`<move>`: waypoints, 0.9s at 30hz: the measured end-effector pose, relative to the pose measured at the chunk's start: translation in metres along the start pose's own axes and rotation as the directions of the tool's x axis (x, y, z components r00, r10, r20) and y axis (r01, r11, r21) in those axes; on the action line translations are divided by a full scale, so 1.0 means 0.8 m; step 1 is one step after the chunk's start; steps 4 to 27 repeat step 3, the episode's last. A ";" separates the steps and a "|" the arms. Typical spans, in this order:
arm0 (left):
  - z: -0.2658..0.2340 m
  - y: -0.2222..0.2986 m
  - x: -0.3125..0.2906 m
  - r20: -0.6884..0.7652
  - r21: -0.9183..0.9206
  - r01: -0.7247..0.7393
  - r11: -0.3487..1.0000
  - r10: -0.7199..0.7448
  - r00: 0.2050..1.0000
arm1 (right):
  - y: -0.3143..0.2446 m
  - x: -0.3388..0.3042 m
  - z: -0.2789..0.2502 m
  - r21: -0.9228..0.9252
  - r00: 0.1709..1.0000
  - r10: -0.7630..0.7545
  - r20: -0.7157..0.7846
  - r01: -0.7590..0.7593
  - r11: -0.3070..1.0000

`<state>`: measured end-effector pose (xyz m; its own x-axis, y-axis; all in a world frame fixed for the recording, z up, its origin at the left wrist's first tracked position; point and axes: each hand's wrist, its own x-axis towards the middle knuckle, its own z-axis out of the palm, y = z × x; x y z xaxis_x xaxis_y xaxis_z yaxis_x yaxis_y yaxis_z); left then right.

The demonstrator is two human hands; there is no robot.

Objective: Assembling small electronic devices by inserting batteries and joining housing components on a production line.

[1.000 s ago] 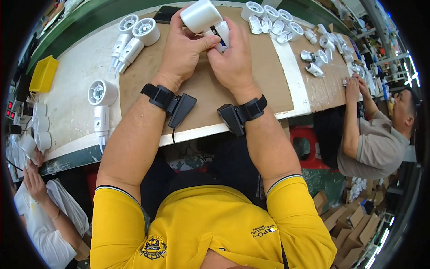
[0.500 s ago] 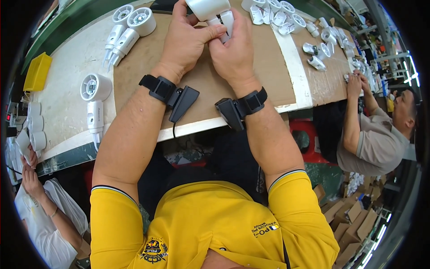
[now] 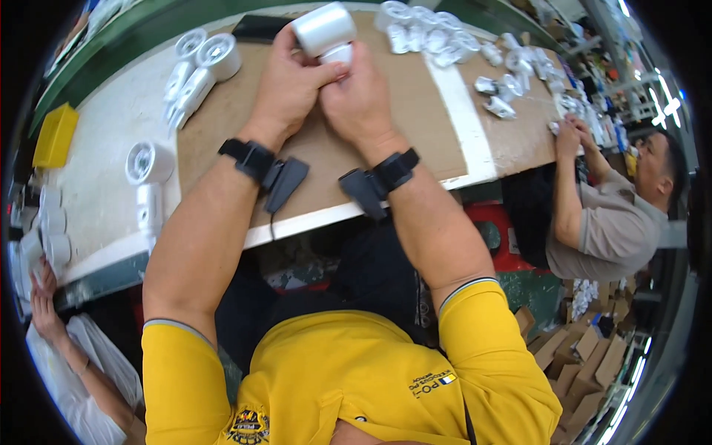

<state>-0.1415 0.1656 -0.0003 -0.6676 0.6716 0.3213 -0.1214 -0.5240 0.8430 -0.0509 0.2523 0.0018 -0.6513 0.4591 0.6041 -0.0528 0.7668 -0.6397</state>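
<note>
Above the far part of the work surface I hold a white hair-dryer-shaped housing (image 3: 325, 30), with a drum-like head and a short handle. My left hand (image 3: 291, 87) is closed round its left side, the thumb pressed across the handle. My right hand (image 3: 358, 95) grips the handle from the right, hiding most of it. A similar white unit (image 3: 149, 165) lies left of my left forearm, with a round opening and parts inside. Two more white units (image 3: 217, 58) lie together at the far left.
Brown cardboard (image 3: 400, 141) covers the bench middle. White housings (image 3: 426, 30) cluster at the far right, beside smaller white parts (image 3: 512, 87). A yellow bin (image 3: 55, 136) stands left; a black flat object (image 3: 259, 28) lies behind my hands. Co-workers sit at both sides; cardboard boxes (image 3: 582, 363) lie lower right.
The held housing has turned in my hands: the dark gap in its handle no longer shows, and my right hand covers more of it. The whole view has shifted slightly.
</note>
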 end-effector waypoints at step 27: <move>-0.001 -0.009 0.020 0.027 0.186 -0.142 0.972 0.139 0.990 | -0.004 0.008 0.001 0.152 0.984 -0.144 -0.107 0.160 0.975</move>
